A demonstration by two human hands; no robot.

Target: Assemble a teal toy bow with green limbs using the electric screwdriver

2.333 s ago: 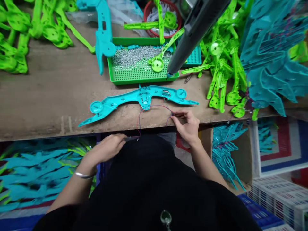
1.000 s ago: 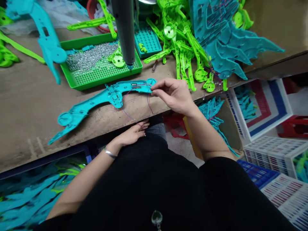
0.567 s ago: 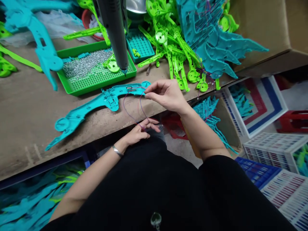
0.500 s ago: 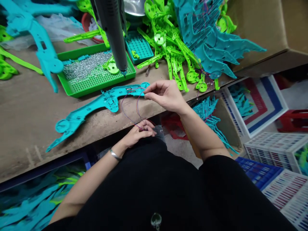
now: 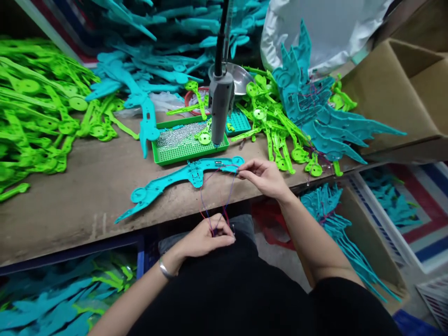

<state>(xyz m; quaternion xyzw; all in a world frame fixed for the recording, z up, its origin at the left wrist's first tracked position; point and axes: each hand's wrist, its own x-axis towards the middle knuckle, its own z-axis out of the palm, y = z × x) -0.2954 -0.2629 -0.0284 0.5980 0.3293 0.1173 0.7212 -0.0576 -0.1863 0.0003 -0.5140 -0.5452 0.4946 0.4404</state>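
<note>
On the bench near its front edge lies a long curved teal plastic bow-shaped half (image 5: 175, 175), inner side up, with a small metallic part (image 5: 219, 163) set in it. Thin red and blue wires (image 5: 229, 191) loop from it over the edge. My right hand (image 5: 268, 179) is at the half's right end, thumb and forefinger pinched on the wires. Lower down, in front of my body, my left hand (image 5: 206, 237) is closed around the other stretch of the wires, its fingers curled. Just behind the half hangs a grey electric screwdriver (image 5: 221, 109), point down.
Behind the half stands a green tray (image 5: 191, 158) of screws. Lime-green plastic parts (image 5: 42, 100) pile up at left, more at centre right beside stacked teal halves (image 5: 332, 126). A cardboard box (image 5: 395, 93) stands far right. Below the bench are crates (image 5: 425, 205) of parts.
The view has tilted up, showing more of the bench's back. My left hand has closed more around the wires and sits lower, farther from the half. My right hand keeps its pinch.
</note>
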